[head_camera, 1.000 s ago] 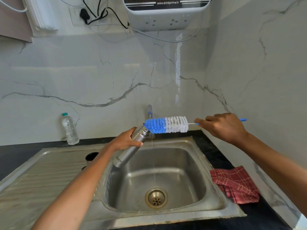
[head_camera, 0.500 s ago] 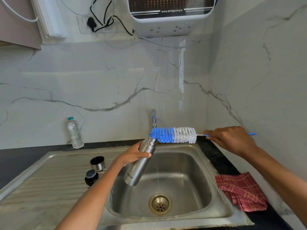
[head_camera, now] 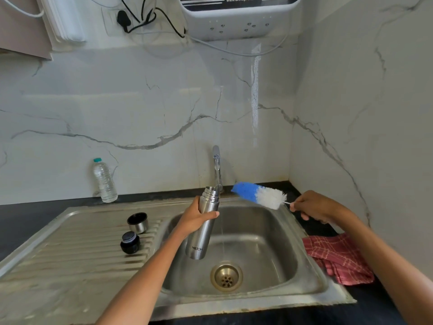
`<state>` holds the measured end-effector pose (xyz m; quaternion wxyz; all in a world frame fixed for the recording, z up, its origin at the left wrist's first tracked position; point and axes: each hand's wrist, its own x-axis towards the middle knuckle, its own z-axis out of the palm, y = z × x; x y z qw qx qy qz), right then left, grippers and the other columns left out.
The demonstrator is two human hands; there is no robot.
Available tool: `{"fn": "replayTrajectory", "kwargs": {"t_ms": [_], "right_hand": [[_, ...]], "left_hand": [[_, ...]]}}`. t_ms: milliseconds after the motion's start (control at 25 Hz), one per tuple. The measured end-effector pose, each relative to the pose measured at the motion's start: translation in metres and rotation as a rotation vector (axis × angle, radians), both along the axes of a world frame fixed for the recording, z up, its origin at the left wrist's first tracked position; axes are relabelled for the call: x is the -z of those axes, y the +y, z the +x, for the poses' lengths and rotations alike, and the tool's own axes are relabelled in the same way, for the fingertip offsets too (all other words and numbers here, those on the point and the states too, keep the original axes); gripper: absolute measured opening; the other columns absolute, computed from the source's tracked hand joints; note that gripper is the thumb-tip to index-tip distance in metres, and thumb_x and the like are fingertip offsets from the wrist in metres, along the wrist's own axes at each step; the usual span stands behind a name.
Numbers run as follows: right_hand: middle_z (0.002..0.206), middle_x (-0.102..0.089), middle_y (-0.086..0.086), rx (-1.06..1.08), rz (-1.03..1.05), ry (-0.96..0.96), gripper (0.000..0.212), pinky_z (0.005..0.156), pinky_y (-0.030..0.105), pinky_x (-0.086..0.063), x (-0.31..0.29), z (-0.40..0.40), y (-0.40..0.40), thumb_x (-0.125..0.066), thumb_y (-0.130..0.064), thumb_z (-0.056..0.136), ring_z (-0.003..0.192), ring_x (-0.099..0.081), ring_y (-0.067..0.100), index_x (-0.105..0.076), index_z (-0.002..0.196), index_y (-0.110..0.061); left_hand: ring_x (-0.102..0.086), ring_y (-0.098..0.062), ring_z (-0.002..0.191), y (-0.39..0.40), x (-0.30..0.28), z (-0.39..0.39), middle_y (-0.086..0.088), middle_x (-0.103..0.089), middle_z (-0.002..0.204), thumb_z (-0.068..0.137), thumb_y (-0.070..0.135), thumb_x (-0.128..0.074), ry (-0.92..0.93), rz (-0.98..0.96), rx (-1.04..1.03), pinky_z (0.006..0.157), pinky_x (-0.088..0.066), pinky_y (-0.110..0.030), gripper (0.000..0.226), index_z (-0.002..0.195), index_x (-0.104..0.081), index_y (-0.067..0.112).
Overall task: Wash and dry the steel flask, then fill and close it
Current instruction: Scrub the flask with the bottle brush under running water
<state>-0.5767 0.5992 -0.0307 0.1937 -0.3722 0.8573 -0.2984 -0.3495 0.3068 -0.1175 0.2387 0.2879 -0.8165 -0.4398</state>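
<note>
I see washing under way: left hand (head_camera: 195, 220) grips the uncapped flask (head_camera: 204, 225) over the sink (head_camera: 311, 273) basin, right hand (head_camera: 315, 206) pinches the brush (head_camera: 259, 194) handle just outside its mouth. Cap (head_camera: 137, 222) and stopper (head_camera: 130, 242) sit on the drainboard, cloth (head_camera: 337, 259) at the sink's right edge; I judge drying, filling and closing remain.

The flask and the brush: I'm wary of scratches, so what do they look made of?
The flask looks like brushed stainless steel: grey satin sheen, soft reflections, printed logo. The brush seems to have soft synthetic bristles, blue then white, on a thin wire stem; its handle is hidden in the right hand.

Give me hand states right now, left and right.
Left hand: closed around the steel flask, held over the sink.
Right hand: closed on the bottle brush handle, brush outside the flask.
</note>
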Motion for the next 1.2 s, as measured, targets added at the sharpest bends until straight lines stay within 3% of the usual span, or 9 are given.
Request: {"fn": "replayTrajectory", "kwargs": {"t_ms": [80,160,280,400,600,840,1040,1200], "right_hand": [[0.058,-0.052,0.005,0.064,-0.167,-0.198,0.025,0.042,0.019,-0.021,0.010,0.011,-0.005,-0.054,-0.015,0.102,0.040,-0.026,0.012,-0.057,0.078,-0.007],[0.066,-0.055,0.006,0.107,-0.303,-0.398,0.017,0.039,0.020,-0.026,0.020,0.023,-0.011,-0.050,-0.010,0.102,0.041,-0.030,0.011,-0.063,0.092,-0.007],[0.068,-0.060,0.005,0.135,-0.392,-0.541,0.021,0.038,0.023,-0.034,0.035,0.042,-0.024,-0.046,-0.008,0.104,0.041,-0.038,0.009,-0.066,0.111,-0.008],[0.069,-0.061,0.004,0.147,-0.413,-0.629,0.022,0.039,0.023,-0.036,0.053,0.057,-0.034,-0.047,-0.012,0.105,0.043,-0.041,0.009,-0.066,0.116,-0.011],[0.068,-0.061,0.004,0.148,-0.464,-0.669,0.022,0.038,0.023,-0.037,0.077,0.070,-0.048,-0.046,-0.012,0.106,0.042,-0.041,0.009,-0.063,0.121,-0.011],[0.070,-0.060,0.006,0.165,-0.533,-0.637,0.022,0.037,0.024,-0.037,0.086,0.075,-0.050,-0.045,-0.011,0.106,0.041,-0.040,0.010,-0.061,0.122,-0.012],[0.071,-0.060,0.005,0.175,-0.511,-0.553,0.021,0.038,0.024,-0.037,0.093,0.073,-0.045,-0.046,-0.013,0.106,0.042,-0.041,0.010,-0.061,0.121,-0.014],[0.061,-0.052,-0.001,0.166,-0.499,-0.539,0.020,0.038,0.024,-0.037,0.095,0.070,-0.042,-0.049,-0.016,0.106,0.041,-0.041,0.008,-0.063,0.120,-0.016]], "left_hand": [[-0.067,-0.012,0.096,0.004,0.004,-0.004,0.009,-0.068,0.109,0.077,0.042,-0.087,0.022,-0.006,-0.055,0.081,-0.054,-0.032,0.057,0.121,-0.053,0.028],[-0.067,-0.008,0.093,0.009,0.008,-0.007,0.011,-0.068,0.108,0.076,0.046,-0.086,0.028,-0.009,-0.106,0.080,-0.054,-0.030,0.058,0.120,-0.053,0.030],[-0.066,-0.007,0.089,0.013,0.013,-0.013,0.011,-0.068,0.105,0.073,0.056,-0.084,-0.026,-0.068,-0.135,0.075,-0.053,-0.029,0.059,0.118,-0.055,0.030],[-0.065,-0.011,0.090,0.007,0.008,-0.013,0.009,-0.068,0.108,0.069,0.065,-0.080,-0.170,-0.186,-0.117,0.079,-0.055,-0.033,0.065,0.118,-0.056,0.030],[-0.062,-0.021,0.099,-0.005,-0.006,-0.004,0.001,-0.065,0.122,0.071,0.066,-0.077,-0.476,-0.373,-0.053,0.079,-0.051,-0.033,0.081,0.135,-0.049,0.026],[-0.062,-0.027,0.112,-0.007,-0.015,0.001,-0.004,-0.062,0.133,0.073,0.063,-0.077,-0.615,-0.445,-0.026,0.092,-0.053,-0.039,0.089,0.145,-0.044,0.024],[-0.060,-0.026,0.112,-0.002,-0.021,-0.001,-0.004,-0.060,0.132,0.074,0.067,-0.072,-0.735,-0.563,-0.014,0.081,-0.047,-0.035,0.091,0.148,-0.038,0.029],[-0.061,-0.027,0.112,0.002,-0.020,-0.001,-0.004,-0.060,0.133,0.072,0.069,-0.071,-0.732,-0.558,-0.036,0.088,-0.052,-0.038,0.092,0.148,-0.038,0.029]]}}
